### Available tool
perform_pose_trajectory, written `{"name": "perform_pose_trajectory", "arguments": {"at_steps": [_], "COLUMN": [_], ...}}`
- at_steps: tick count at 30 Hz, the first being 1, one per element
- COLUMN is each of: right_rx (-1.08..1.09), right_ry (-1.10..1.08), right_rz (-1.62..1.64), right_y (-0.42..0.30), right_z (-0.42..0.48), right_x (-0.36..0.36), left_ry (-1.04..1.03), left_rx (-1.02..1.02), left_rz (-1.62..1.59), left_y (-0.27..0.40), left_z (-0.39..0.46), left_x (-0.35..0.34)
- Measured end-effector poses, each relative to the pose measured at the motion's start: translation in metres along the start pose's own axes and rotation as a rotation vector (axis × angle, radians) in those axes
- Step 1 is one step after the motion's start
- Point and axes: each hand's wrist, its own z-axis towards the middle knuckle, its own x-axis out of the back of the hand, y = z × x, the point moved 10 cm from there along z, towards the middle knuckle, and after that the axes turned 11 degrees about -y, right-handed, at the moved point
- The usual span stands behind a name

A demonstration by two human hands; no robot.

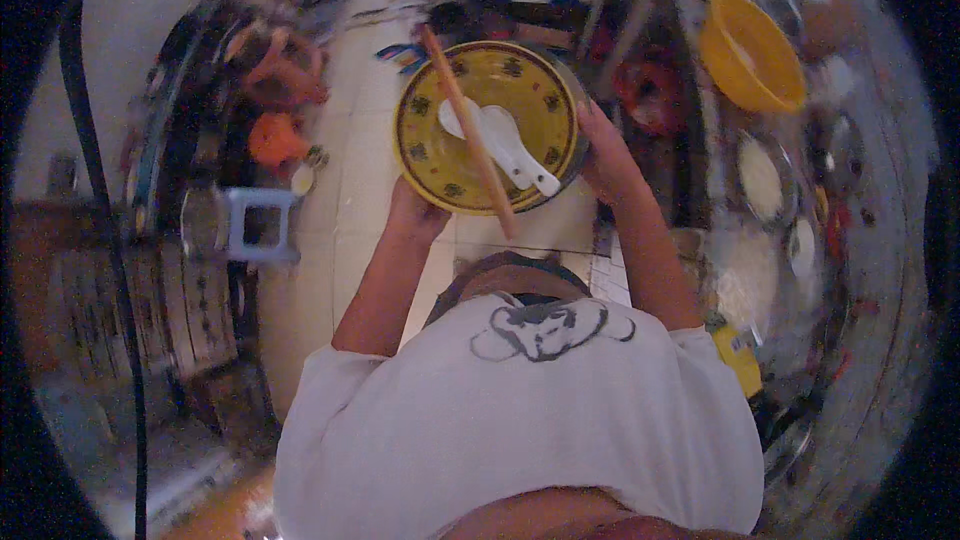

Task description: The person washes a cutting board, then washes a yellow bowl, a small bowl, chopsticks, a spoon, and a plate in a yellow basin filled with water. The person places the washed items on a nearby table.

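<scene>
Both of my hands hold up a round yellow bowl (532, 82) with a dark ring and dark patterned patches along its rim. My left hand (421, 214) grips it at the lower left, with the fingers partly hidden underneath. On the right side, my right hand (606, 154) clasps the edge, where a greyish rim of something beneath shows. Two white soup spoons (504, 141) lie in the bowl, handles towards the lower right. Across them rests a wooden stick (457, 97), perhaps chopsticks held together; it overhangs the rim at both ends.
Pale floor tiles (367, 142) lie below. To the left stand a light blue plastic stool (259, 259) and an orange object (277, 139). On the right are an orange-yellow basin (750, 56), a red object (651, 94) and a cluttered counter with blurred dishes. A dark cable (112, 240) crosses the left side.
</scene>
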Motion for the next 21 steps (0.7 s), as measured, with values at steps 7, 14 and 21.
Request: {"name": "perform_pose_trajectory", "arguments": {"at_steps": [7,14,21], "right_rx": [-0.227,-0.298,-0.375], "right_ry": [-0.086,-0.371,-0.337], "right_rz": [0.039,-0.012,-0.095], "right_y": [0.099,0.123,0.168], "right_z": [0.067,0.133,0.234], "right_x": [-0.082,-0.202,-0.231], "left_ry": [0.212,0.235,0.302], "left_rx": [-0.217,-0.378,-0.409], "left_rz": [-0.054,-0.182,-0.249], "left_y": [0.066,0.138,0.205], "left_z": [-0.079,-0.104,-0.089], "left_x": [0.092,0.157,0.209]}}
